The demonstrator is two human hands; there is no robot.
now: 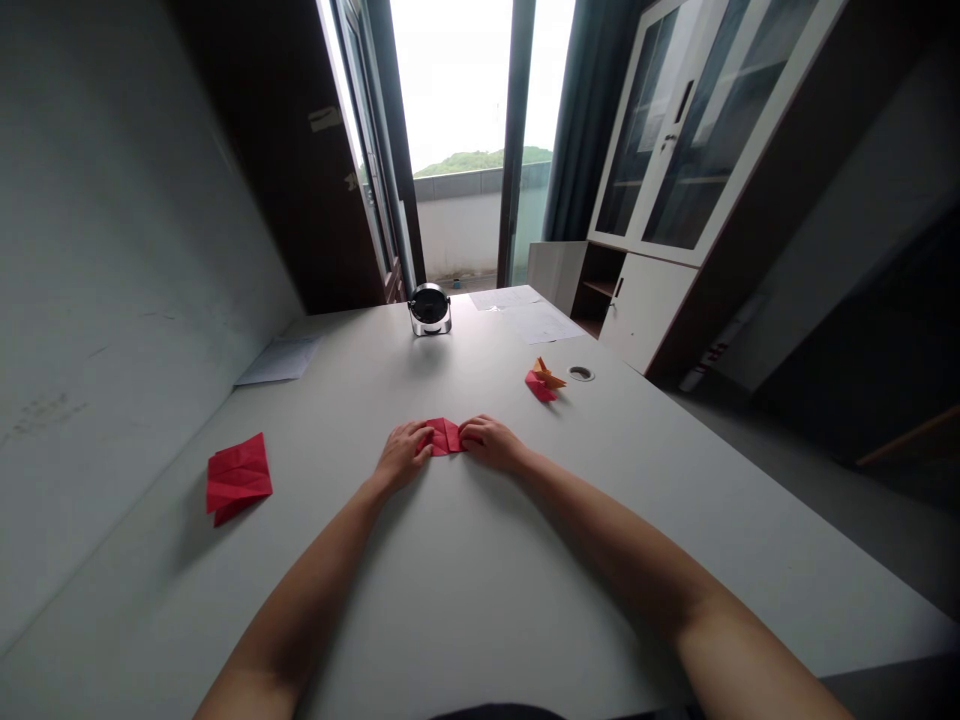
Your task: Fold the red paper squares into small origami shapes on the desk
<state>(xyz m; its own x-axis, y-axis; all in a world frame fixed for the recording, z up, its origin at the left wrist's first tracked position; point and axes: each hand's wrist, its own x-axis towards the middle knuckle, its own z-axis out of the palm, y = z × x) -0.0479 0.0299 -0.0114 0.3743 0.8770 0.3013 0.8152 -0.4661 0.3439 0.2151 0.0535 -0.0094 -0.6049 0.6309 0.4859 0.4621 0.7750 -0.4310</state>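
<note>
A folded piece of red paper (pixel 444 437) with visible creases lies on the white table in front of me. Its left end is under the fingers of my left hand (pixel 406 452), which are closed on it. At the right end, my right hand (pixel 489 440) grips the same paper with bent fingers. Parts of both ends are hidden by my fingertips. Off to the left sits another folded red paper (pixel 238 474), its layers slightly raised, touched by neither hand. Beyond my right hand rests a small red and orange folded paper piece (pixel 544 381).
A round black device on a metal stand (pixel 430 308) is at the table's far end. Flat white papers (pixel 544 324) lie at the far right, another sheet (pixel 277 360) at the left by the wall. A round cable hole (pixel 581 374) is set in the tabletop (pixel 480 580).
</note>
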